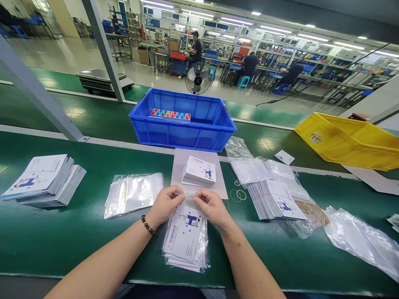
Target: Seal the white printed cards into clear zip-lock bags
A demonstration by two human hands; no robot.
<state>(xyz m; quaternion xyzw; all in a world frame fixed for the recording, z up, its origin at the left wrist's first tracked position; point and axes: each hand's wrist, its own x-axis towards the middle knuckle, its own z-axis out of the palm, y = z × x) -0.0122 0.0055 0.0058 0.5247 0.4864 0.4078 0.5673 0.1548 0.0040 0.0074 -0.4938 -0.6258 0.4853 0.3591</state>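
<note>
Between my hands lies a clear plastic bag (pixel 204 238) with a white printed booklet (pixel 182 232) inside, on top of several other bagged booklets. My left hand (pixel 166 204) is closed, pinching the bag's upper edge at its left side. At the right side of that same edge, the fingers of my right hand (pixel 214 206) pinch the plastic. Just beyond my hands, a stack of booklets (pixel 199 168) rests on a pale card sheet (pixel 177 166). A pile of flat clear bags (pixel 134 193) lies left of my left hand.
Booklet stacks sit at the far left (pixel 40 174) and at right (pixel 277 199). Rubber bands (pixel 237 194) lie near the right stack. Behind stand a blue bin (pixel 183 133), a yellow bin (pixel 352 141) and a fan (pixel 197 79). Loose plastic bags (pixel 361 236) cover the right side.
</note>
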